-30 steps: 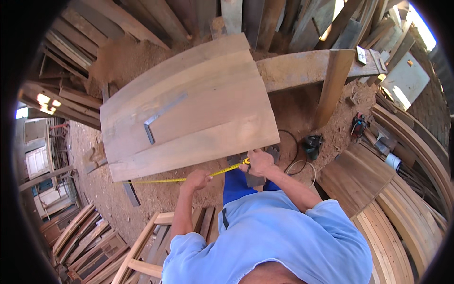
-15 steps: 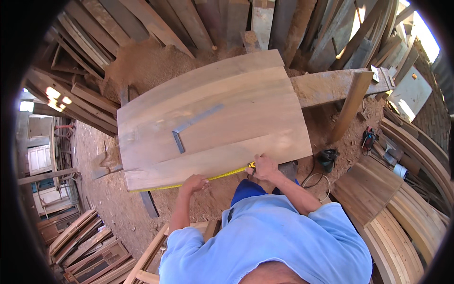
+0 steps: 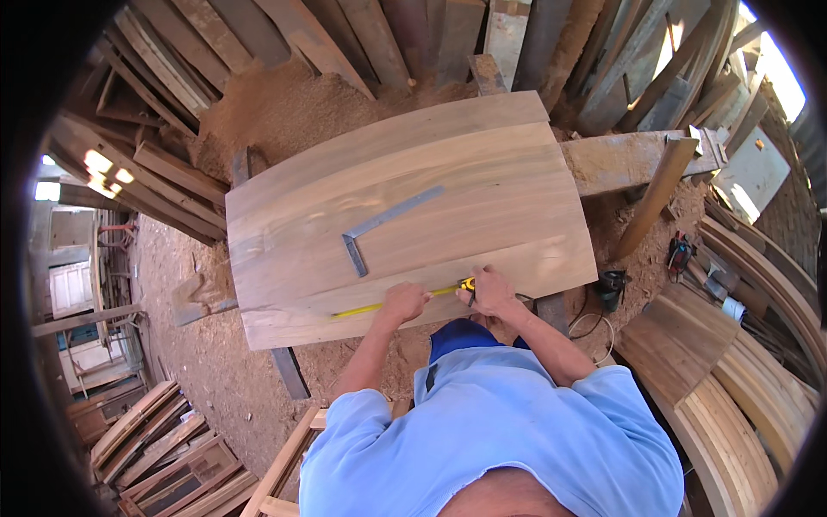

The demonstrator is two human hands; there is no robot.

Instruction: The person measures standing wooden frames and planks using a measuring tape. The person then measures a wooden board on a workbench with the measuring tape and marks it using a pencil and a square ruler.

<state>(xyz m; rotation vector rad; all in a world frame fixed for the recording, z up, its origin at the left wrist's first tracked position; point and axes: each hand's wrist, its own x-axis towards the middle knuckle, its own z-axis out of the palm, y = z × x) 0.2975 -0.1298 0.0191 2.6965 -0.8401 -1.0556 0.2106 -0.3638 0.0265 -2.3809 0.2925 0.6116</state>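
A wide wooden panel (image 3: 293, 233) made of joined boards lies flat in front of me. My right hand (image 3: 493, 291) grips the yellow and black case of a tape measure (image 3: 468, 283) over the panel's near edge. Out to the left of the case runs the yellow blade, its free end lying above the panel's near left part. Partway along the blade, my left hand (image 3: 406, 304) is closed around it. A metal try square (image 3: 352, 243) rests on the panel's middle, beyond my left hand.
Beams support the panel, one (image 3: 642, 159) jutting out right. An upright post (image 3: 656, 200) stands nearby. A power tool (image 3: 612, 290) with a cable sits on the ground at right. Sawdust (image 3: 267, 112) is heaped behind; stacked boards (image 3: 749, 379) and frames (image 3: 177, 457) surround me.
The tape's free end has left the panel's near left corner and come rightward onto its surface. Less blade is out. Both hands have shifted, the left one right and farther from me.
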